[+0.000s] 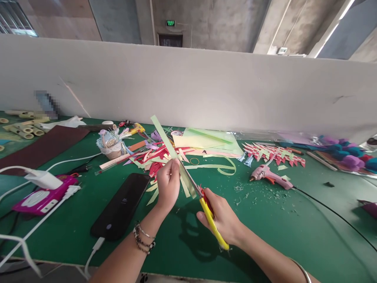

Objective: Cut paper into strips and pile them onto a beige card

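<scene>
My left hand (169,181) pinches a long pale green paper strip (163,135) that slants up and away over the table. In my right hand (223,214) is a pair of scissors (212,224) with yellow and red handles. The scissor blades lie along the lower part of the strip, just right of my left fingers; whether they are cutting into it I cannot tell. Beyond both hands lies a heap of red, pink and green paper strips (153,157). Behind the heap are pale green and yellow paper sheets (206,140).
A phone (120,206) on a charging cable lies left of my left arm, near a magenta power strip (44,196). To the right rest a pink glue gun (271,176) with its cord and a folded red-and-white paper piece (273,154). A small decorated basket (110,143) stands back left.
</scene>
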Available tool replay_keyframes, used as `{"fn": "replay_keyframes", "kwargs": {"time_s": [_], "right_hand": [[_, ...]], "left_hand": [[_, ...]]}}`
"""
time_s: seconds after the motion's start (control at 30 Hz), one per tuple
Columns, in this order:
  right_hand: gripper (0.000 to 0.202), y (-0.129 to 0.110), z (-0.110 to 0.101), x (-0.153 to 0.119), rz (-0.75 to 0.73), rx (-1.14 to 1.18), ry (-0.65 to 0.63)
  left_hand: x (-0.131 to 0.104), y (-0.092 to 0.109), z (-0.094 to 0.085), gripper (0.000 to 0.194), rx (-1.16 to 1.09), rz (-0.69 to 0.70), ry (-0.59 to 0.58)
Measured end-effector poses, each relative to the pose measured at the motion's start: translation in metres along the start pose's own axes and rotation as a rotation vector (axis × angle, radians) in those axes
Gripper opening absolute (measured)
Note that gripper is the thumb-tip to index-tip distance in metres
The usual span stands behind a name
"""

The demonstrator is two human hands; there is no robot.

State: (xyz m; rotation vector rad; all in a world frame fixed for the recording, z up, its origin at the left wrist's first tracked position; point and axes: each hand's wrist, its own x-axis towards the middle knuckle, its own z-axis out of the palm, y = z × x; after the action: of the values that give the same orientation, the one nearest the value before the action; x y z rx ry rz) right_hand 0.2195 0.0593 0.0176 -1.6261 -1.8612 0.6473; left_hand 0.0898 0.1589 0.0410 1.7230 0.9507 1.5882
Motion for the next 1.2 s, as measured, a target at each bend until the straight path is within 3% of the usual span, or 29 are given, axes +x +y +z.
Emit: {"fn": "replay_keyframes", "kwargs": {"time_s": [0.13, 0.43, 0.63, 0.73, 0.97, 1.2], "right_hand": [[0.029, -0.001, 0.000, 0.000, -0.018, 0.021, -0.011], [0.029, 0.006, 0.002, 0.002, -0.035, 0.126, 0.009], [0.032, 0.009, 0.000, 0.003, -0.021, 0.218, 0.048], [0.031, 0.009, -0.003, 0.003, -0.015, 0.218, 0.077], [0.027, 0.002, -0.004, 0.000, -0.017, 0.083, 0.063], [0.030, -0.002, -0.002, 0.000, 0.015, -0.107, 0.080]], "left_hand": [[0.001, 0.003, 0.001, 0.046, 0.001, -0.039, 0.012], [-0.004, -0.006, 0.004, 0.031, -0.108, -0.224, -0.141], [-0.004, -0.003, 0.003, 0.029, -0.145, -0.197, -0.277], [-0.001, 0.000, 0.002, 0.038, -0.146, -0.181, -0.242], [0.000, 0.002, 0.001, 0.048, -0.103, -0.145, -0.032], [0.000, -0.004, 0.002, 0.047, -0.094, -0.155, 0.022]]}}
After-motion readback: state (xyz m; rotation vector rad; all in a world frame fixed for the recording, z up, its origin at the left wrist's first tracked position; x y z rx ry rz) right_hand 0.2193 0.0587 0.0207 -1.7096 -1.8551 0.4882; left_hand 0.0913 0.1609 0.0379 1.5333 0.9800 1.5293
